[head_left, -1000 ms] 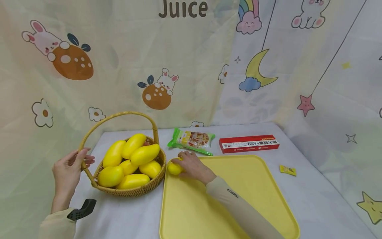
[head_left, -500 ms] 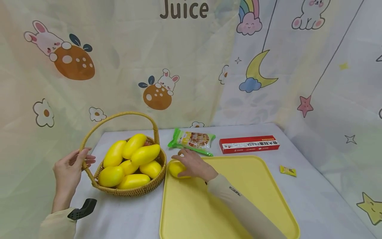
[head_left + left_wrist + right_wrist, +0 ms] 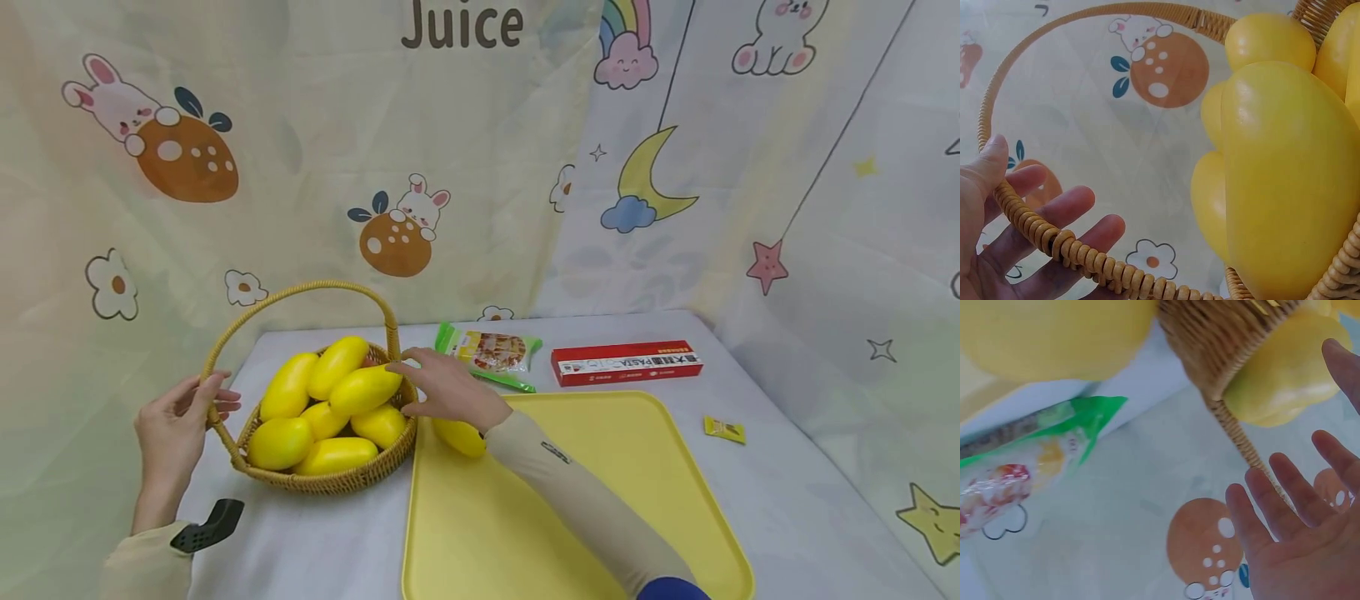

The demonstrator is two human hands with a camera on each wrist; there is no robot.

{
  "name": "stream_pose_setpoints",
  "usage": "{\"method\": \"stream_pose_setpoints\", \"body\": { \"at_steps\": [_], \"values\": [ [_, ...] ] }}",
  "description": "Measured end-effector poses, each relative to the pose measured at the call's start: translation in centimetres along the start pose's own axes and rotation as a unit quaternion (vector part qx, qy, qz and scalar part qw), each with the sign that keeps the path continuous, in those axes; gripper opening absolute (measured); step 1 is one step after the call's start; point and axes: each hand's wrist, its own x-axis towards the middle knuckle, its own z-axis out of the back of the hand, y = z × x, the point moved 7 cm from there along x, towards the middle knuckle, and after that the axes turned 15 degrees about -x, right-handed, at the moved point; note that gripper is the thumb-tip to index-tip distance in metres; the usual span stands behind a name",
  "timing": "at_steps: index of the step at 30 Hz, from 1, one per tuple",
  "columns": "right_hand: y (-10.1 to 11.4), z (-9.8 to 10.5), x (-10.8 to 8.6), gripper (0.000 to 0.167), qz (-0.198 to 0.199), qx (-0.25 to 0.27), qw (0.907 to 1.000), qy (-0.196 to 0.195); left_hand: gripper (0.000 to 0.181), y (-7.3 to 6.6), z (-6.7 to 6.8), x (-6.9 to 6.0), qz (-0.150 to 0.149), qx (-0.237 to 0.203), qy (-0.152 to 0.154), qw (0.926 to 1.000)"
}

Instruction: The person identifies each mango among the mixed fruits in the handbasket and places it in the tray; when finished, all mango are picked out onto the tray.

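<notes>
Loosely held a tan woven-wicker basket by its arched handle with left hand.
Spread empty right-hand fingers near oval yellow fruit heaped inside; seemingly called for a gentle wrap round the middle.

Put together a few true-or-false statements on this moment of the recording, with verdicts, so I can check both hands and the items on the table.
1. The left hand holds the handle of the basket. True.
2. The right hand is gripping a fruit. False: its fingers are spread and hold nothing, close by the basket.
3. A yellow fruit lies at the far left corner of the tray. True.
4. The small yellow packet lies on the tray. False: it lies to the right of it.
5. The red box stands left of the green-edged package. False: it is to the right.
</notes>
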Motion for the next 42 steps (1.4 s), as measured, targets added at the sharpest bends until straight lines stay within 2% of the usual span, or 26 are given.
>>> {"method": "stream_pose_setpoints", "body": {
  "at_steps": [6,12,19,26,33,42],
  "values": [
    [1.9,0.9,2.3,0.065,0.035,-0.016,0.9991,-0.020,0.037,0.2,0.2,-0.1,-0.002,-0.001,0.002,1.0000],
    [3.2,0.4,3.7,0.066,0.058,-0.050,0.9968,-0.024,0.035,-0.2,0.1,-0.2,-0.015,-0.004,0.002,0.9999],
    [3.8,-1.0,4.3,0.073,0.052,-0.104,0.9932,0.010,0.034,-0.1,-0.5,0.0,-0.020,-0.007,0.009,0.9997],
    [4.8,-1.6,4.9,0.068,0.066,-0.127,0.9898,-0.002,0.033,0.0,-0.1,0.1,-0.012,-0.005,-0.007,0.9999],
    [5.7,-2.2,5.2,0.067,0.072,-0.149,0.9862,0.002,0.035,0.0,0.1,-0.1,0.007,-0.008,-0.018,0.9998],
    [5.9,-2.2,5.3,0.056,0.078,-0.165,0.9826,-0.034,0.036,0.1,0.2,0.1,0.014,-0.018,-0.021,0.9995]
  ]
}}
